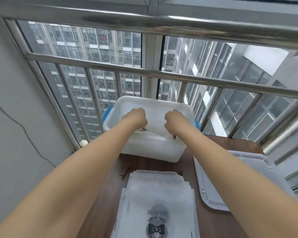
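Note:
A white plastic storage bin (153, 151) with blue latches stands at the far end of a brown wooden table (100, 194). Both my arms reach into it. My left hand (135, 117) and my right hand (175, 120) are curled, backs up, each gripping one side of a white drawstring bag (155, 125) lying in the bin. Brown cord ends (142, 129) stick out beside each hand. My fingertips are hidden under the hands.
A stack of flat white drawstring bags (160, 194) with a printed bow logo lies near me on the table. The bin's white lid (212, 186) lies to the right. A steel railing (179, 75) and window stand right behind the bin, and a grey wall is on the left.

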A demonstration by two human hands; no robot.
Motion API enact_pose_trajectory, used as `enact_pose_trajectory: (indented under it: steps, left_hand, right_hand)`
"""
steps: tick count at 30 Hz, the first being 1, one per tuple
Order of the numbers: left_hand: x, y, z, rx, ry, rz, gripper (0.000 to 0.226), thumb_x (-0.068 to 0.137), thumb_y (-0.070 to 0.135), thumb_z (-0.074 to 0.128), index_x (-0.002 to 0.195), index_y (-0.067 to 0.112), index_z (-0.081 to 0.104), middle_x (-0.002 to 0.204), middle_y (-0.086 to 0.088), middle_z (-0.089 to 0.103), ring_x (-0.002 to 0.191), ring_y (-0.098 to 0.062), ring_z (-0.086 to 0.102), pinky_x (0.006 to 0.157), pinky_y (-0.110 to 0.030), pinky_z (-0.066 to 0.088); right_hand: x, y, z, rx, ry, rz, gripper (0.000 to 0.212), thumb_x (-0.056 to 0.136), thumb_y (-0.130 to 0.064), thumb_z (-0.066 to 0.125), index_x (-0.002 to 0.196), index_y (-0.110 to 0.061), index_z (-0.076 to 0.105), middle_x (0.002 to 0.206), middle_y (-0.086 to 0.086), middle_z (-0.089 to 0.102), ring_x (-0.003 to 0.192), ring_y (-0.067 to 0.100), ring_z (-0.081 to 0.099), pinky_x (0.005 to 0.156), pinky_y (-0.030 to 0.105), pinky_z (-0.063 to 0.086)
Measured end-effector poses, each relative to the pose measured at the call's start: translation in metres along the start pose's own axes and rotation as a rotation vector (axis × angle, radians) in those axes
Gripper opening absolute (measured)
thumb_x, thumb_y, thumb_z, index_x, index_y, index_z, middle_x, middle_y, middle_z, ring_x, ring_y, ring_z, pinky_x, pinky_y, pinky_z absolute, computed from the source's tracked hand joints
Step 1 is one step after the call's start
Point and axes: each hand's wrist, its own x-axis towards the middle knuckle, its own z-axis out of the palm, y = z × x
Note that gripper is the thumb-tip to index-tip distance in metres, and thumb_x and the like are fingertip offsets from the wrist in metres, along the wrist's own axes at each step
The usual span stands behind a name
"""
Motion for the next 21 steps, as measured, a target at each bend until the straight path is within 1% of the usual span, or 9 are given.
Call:
enact_pose_trajectory:
  steps: [1, 2, 3, 7, 10, 13, 16, 19, 21]
  left_hand:
    - [-0.008, 0.004, -0.002, -0.031, 0.054, 0.006, 0.015, 0.088, 0.008, 0.044, 0.095, 0.009, 0.056, 0.087, -0.006, 0.054, 0.079, -0.026, 0.053, 0.066, -0.03, 0.041]
    - [-0.017, 0.007, -0.003, -0.06, 0.121, 0.02, 0.018, 0.089, 0.01, 0.043, 0.1, 0.009, 0.057, 0.091, -0.006, 0.055, 0.081, -0.026, 0.055, 0.067, -0.03, 0.042]
    - [-0.028, 0.01, -0.003, -0.091, 0.193, 0.033, 0.02, 0.09, 0.011, 0.043, 0.104, 0.01, 0.058, 0.095, -0.007, 0.058, 0.084, -0.027, 0.057, 0.069, -0.031, 0.042]
    - [-0.08, 0.015, 0.008, -0.271, 0.506, 0.173, 0.023, 0.093, 0.018, 0.043, 0.11, 0.013, 0.059, 0.102, -0.006, 0.067, 0.089, -0.026, 0.061, 0.071, -0.031, 0.044]
    - [-0.129, 0.014, 0.024, -0.387, 0.62, 0.258, 0.022, 0.093, 0.019, 0.046, 0.109, 0.013, 0.059, 0.1, -0.005, 0.067, 0.089, -0.025, 0.061, 0.071, -0.033, 0.046]
    - [-0.179, 0.006, 0.043, -0.397, 0.562, 0.293, 0.021, 0.091, 0.018, 0.048, 0.107, 0.013, 0.06, 0.096, -0.004, 0.066, 0.088, -0.025, 0.06, 0.071, -0.033, 0.046]
    - [-0.228, -0.006, 0.064, -0.415, 0.475, 0.285, 0.02, 0.09, 0.014, 0.047, 0.104, 0.011, 0.062, 0.095, -0.01, 0.068, 0.089, -0.029, 0.062, 0.076, -0.036, 0.05]
    - [-0.265, -0.019, 0.083, -0.311, 0.341, 0.306, 0.024, 0.091, 0.013, 0.047, 0.109, 0.011, 0.063, 0.108, -0.007, 0.068, 0.1, -0.026, 0.061, 0.081, -0.026, 0.042]
    - [-0.279, -0.028, 0.089, -0.301, 0.243, 0.315, 0.025, 0.091, 0.013, 0.045, 0.109, 0.013, 0.063, 0.114, -0.008, 0.066, 0.101, -0.024, 0.061, 0.08, -0.025, 0.043]
  right_hand:
    - [-0.005, 0.002, -0.001, 0.019, 0.036, -0.019, 0.018, 0.089, -0.001, 0.04, 0.097, -0.005, 0.055, 0.122, 0.015, 0.042, 0.1, 0.03, 0.047, 0.083, 0.037, 0.045]
    - [-0.011, 0.003, -0.003, 0.04, 0.067, -0.041, 0.028, 0.09, -0.003, 0.04, 0.113, -0.005, 0.055, 0.126, 0.014, 0.043, 0.106, 0.03, 0.049, 0.087, 0.038, 0.047]
    - [-0.021, 0.003, -0.005, 0.073, 0.09, -0.053, 0.033, 0.09, -0.005, 0.04, 0.12, -0.006, 0.053, 0.128, 0.014, 0.044, 0.108, 0.03, 0.05, 0.089, 0.04, 0.047]
    - [-0.076, 0.006, -0.002, 0.258, 0.256, -0.116, 0.035, 0.092, -0.012, 0.042, 0.126, -0.012, 0.053, 0.131, 0.01, 0.046, 0.115, 0.026, 0.05, 0.094, 0.038, 0.043]
    - [-0.127, 0.011, 0.009, 0.331, 0.349, -0.163, 0.033, 0.093, -0.013, 0.045, 0.123, -0.012, 0.056, 0.127, 0.01, 0.051, 0.112, 0.023, 0.053, 0.095, 0.032, 0.04]
    - [-0.18, 0.017, 0.028, 0.369, 0.381, -0.166, 0.033, 0.091, -0.012, 0.048, 0.122, -0.011, 0.057, 0.124, 0.011, 0.055, 0.115, 0.024, 0.052, 0.098, 0.032, 0.04]
    - [-0.229, 0.023, 0.051, 0.42, 0.367, -0.12, 0.032, 0.089, -0.01, 0.049, 0.12, -0.009, 0.059, 0.122, 0.012, 0.059, 0.114, 0.026, 0.053, 0.097, 0.035, 0.042]
    - [-0.273, 0.029, 0.078, 0.408, 0.299, -0.092, 0.032, 0.091, -0.011, 0.048, 0.121, -0.008, 0.058, 0.121, 0.011, 0.06, 0.111, 0.026, 0.055, 0.092, 0.03, 0.041]
    - [-0.293, 0.033, 0.093, 0.402, 0.218, -0.062, 0.032, 0.091, -0.012, 0.047, 0.122, -0.01, 0.057, 0.121, 0.01, 0.061, 0.11, 0.025, 0.056, 0.091, 0.031, 0.043]
